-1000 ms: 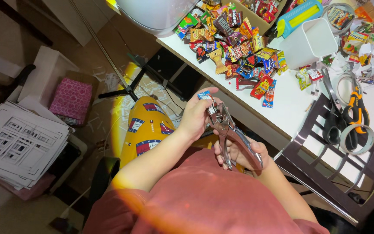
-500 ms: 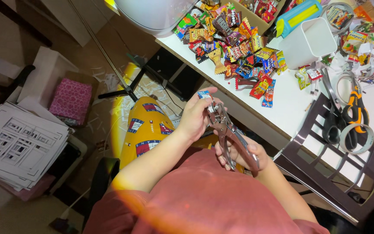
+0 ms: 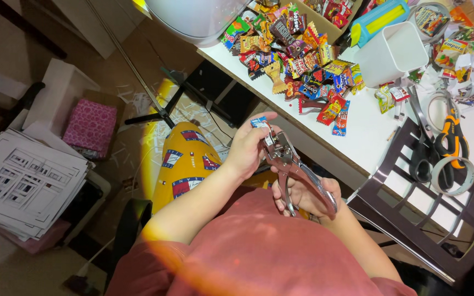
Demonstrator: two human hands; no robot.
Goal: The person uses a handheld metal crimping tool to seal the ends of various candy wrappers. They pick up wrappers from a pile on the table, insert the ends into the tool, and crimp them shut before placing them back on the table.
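Nothing has shifted: left hand (image 3: pixel 246 151) pinches wrapper (image 3: pixel 259 121), right hand (image 3: pixel 303 196) grips punch (image 3: pixel 289 167).

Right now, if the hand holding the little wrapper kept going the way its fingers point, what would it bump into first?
The left hand points up toward the white table. It would probably meet the table's near edge first, then the candy pile. Depth is hard to judge.

One head-worn camera looks steeply down, close over the person's chest and hands, the white table (image 3: pixel 368 131) slanting across the upper right.
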